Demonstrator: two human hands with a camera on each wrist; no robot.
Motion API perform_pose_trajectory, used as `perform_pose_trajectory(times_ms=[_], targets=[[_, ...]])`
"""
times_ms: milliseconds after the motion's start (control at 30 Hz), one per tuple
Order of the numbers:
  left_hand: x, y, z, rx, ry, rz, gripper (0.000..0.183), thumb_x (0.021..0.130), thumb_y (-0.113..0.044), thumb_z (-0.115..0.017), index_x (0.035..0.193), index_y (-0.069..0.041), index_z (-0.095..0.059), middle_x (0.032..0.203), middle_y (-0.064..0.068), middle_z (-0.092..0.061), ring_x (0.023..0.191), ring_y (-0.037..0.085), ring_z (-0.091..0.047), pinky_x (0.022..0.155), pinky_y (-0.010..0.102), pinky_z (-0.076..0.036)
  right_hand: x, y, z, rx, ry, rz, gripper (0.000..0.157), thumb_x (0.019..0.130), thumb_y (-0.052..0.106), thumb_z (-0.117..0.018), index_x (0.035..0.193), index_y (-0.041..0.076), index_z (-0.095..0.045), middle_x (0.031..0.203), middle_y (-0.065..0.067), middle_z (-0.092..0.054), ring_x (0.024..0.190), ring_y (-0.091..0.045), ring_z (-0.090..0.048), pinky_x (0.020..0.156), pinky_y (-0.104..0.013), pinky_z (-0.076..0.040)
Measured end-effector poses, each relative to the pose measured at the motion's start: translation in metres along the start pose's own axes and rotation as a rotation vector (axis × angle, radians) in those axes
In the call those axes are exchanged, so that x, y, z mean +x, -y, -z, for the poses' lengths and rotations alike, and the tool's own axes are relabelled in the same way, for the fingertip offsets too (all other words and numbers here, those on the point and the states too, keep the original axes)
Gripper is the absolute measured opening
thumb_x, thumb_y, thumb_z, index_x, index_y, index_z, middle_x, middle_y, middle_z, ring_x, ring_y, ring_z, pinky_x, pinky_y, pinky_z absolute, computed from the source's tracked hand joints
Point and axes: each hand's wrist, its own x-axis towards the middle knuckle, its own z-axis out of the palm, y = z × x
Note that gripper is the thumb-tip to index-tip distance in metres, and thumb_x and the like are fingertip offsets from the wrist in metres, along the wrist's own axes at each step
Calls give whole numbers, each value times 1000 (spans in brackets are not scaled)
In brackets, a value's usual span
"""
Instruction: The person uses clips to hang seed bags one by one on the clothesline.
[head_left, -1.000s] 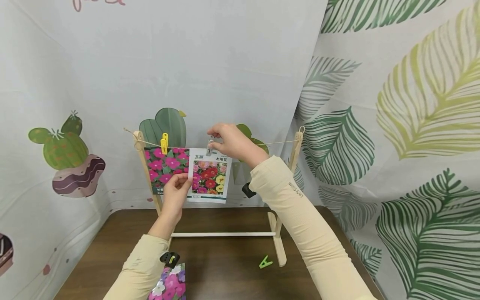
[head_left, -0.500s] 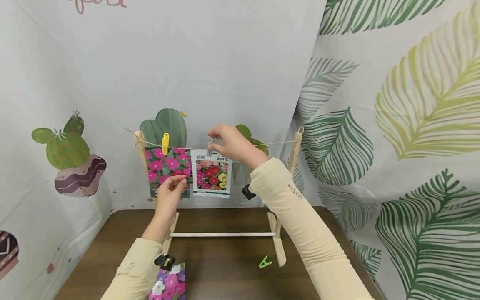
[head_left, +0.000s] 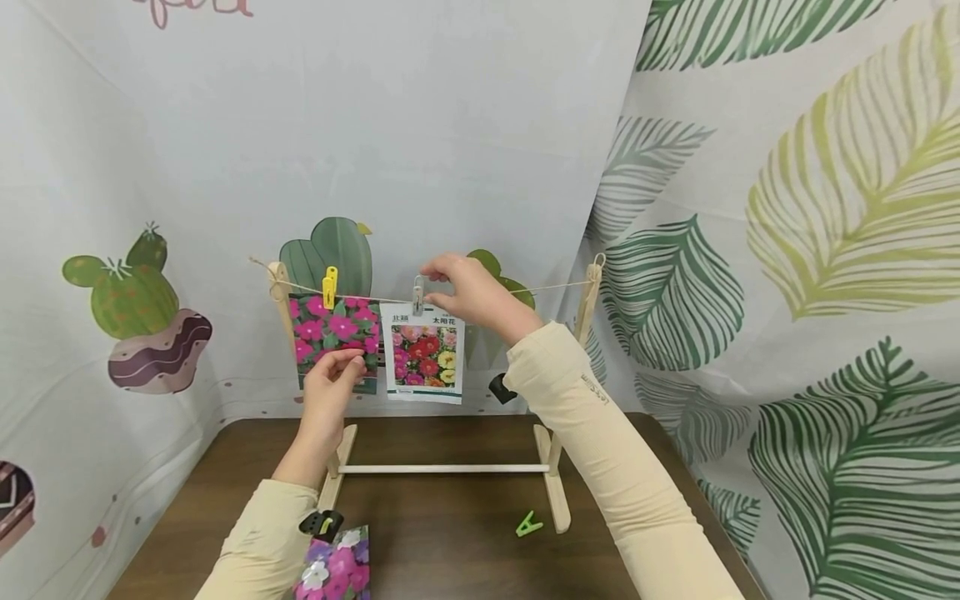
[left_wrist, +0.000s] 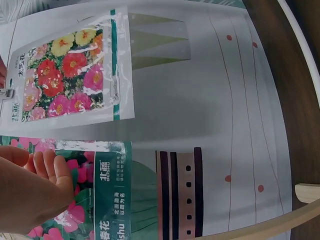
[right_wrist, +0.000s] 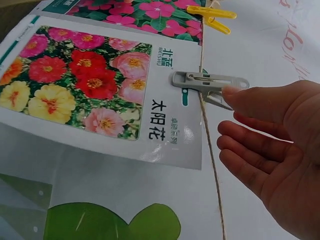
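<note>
A white seed packet point(head_left: 423, 354) printed with red, pink and yellow flowers hangs on a thin string, held at its top by a grey clothespin point(right_wrist: 200, 80). My right hand point(head_left: 476, 293) is beside this clothespin, fingers loosely bent and spread; in the right wrist view the thumb tip is at the clothespin's handle end. Left of it hangs a magenta-flower seed packet point(head_left: 337, 325) under a yellow clothespin point(head_left: 329, 289). In front of that packet is my left hand point(head_left: 324, 404), fingers relaxed, holding nothing. Whether it touches the packet I cannot tell.
The string point(head_left: 558, 286) runs between two posts of a wooden stand point(head_left: 588, 308) with a white crossbar point(head_left: 442, 469). A green clothespin point(head_left: 528, 524) and another flower packet point(head_left: 341, 571) lie on the brown table point(head_left: 442, 533). A printed cloth hangs behind.
My left hand has let go of the white packet's edge and moved left and slightly down. My right hand has loosened and shifted a little right, off the grey clothespin, which stays on the packet.
</note>
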Motion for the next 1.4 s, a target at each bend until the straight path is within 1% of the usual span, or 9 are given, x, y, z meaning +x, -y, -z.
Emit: perform_pose_trajectory(times_ms=[200,333,533,767,1067,1233,1400], targets=[[-1,0,2,-2,-8,4,27,98,-13,-56,117,6,-55,90,-4,-60,85,9,-61,82,24,-50,-5,-6,-2,4,-28,16,39,93,15,-65,129,1,-56,125,-12,-59,115,-23,-54,99,-30,-42],[-3,1,3,-12,-11,-4,25,97,-10,-56,116,7,-55,89,-4,-62,87,11,-62,81,23,-50,-10,-10,-4,12,-59,40,37,93,15,-64,127,1,-58,123,-12,-60,113,-23,-55,97,-30,-43],[-6,2,8,-30,6,-23,25,98,-10,-55,115,8,-54,91,-3,-62,89,12,-62,83,22,-50,-22,-13,-3,29,-111,63,33,94,16,-64,124,4,-60,121,-11,-61,110,-23,-55,95,-32,-44],[-9,0,17,15,-5,-18,27,98,-15,-55,117,6,-55,93,-3,-60,90,13,-61,83,19,-49,-34,-16,-5,35,-169,101,31,93,14,-64,122,4,-61,116,-10,-62,107,-24,-56,93,-34,-44],[-14,0,23,-1,-18,-44,26,98,-12,-56,115,7,-55,94,4,-61,89,13,-62,80,18,-49,-47,-15,-7,35,-212,113,30,94,15,-64,122,4,-61,118,-8,-61,109,-23,-56,95,-34,-45],[-17,1,26,24,-34,-59,27,97,-12,-56,116,8,-55,97,7,-62,89,14,-62,81,17,-49,-54,-19,-10,51,-242,121,29,93,13,-64,121,3,-62,118,-10,-62,110,-24,-57,95,-35,-46],[-20,4,31,40,-44,-75,26,97,-11,-57,115,8,-55,93,3,-62,86,10,-62,80,16,-49,-65,-27,-15,60,-268,120,30,92,12,-66,120,2,-63,116,-8,-63,110,-23,-56,95,-36,-45]])
